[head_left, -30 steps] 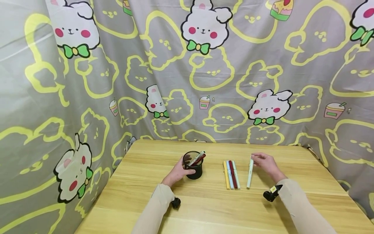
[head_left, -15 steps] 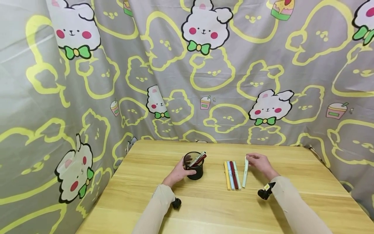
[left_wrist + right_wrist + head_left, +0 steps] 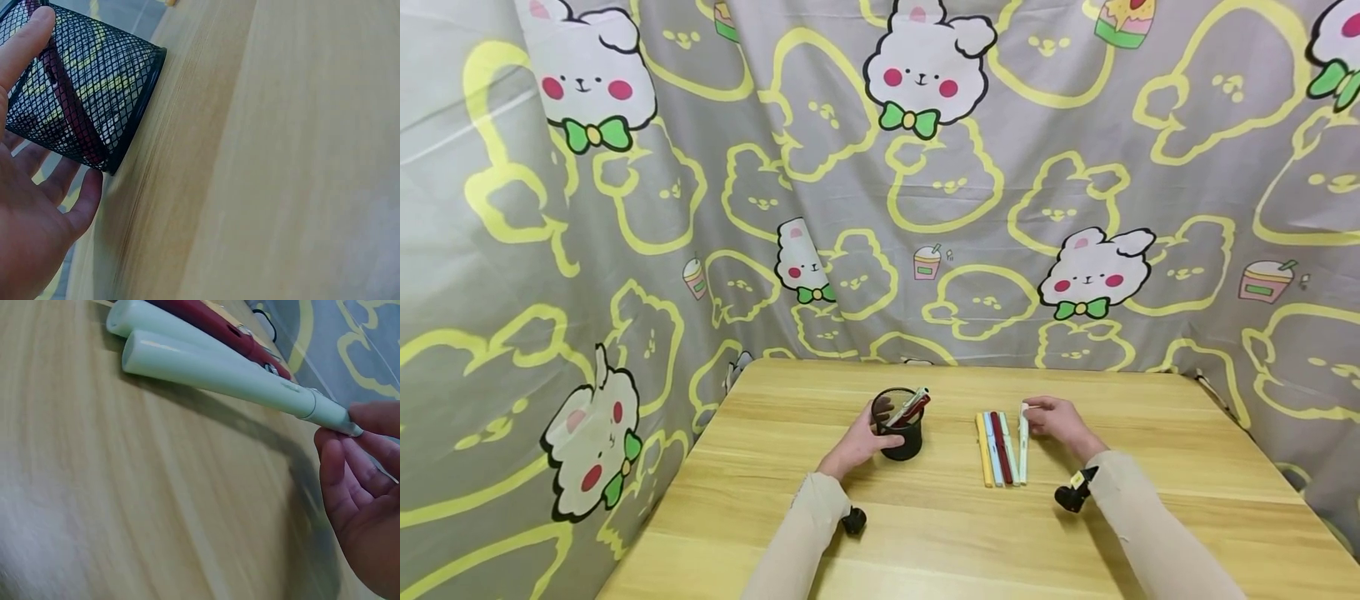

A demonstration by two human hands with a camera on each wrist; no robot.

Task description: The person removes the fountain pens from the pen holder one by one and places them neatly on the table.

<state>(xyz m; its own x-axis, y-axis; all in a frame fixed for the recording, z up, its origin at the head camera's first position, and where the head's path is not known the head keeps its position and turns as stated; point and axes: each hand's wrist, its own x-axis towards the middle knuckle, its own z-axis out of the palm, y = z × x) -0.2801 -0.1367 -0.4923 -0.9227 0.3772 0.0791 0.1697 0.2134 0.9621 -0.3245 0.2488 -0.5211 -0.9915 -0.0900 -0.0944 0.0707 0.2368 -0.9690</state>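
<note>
My left hand (image 3: 855,447) grips a black mesh pen holder (image 3: 904,447) around its side; its thumb crosses the mesh in the left wrist view. A dark red pen (image 3: 78,115) shows through that mesh, and a pale pen leans beside it over the rim. Farther right, my right hand (image 3: 1063,422) pinches the far end of a pale green pen (image 3: 219,381) between thumb and fingers. That pen lies alongside a row: a yellow pen (image 3: 982,454), a light blue pen (image 3: 991,454), a dark red pen (image 3: 1001,454) and another pale green pen (image 3: 181,337).
The wooden table (image 3: 925,533) runs back to a grey curtain (image 3: 850,208) printed with rabbits and yellow outlines. Another curtain stretch hangs along the left side. A small black camera (image 3: 1072,493) sits on the right wrist and another camera (image 3: 853,521) on the left.
My right hand has moved left with the pale green pen, bringing it from apart to right beside the row and straighter. The left hand and pen holder have stayed put.
</note>
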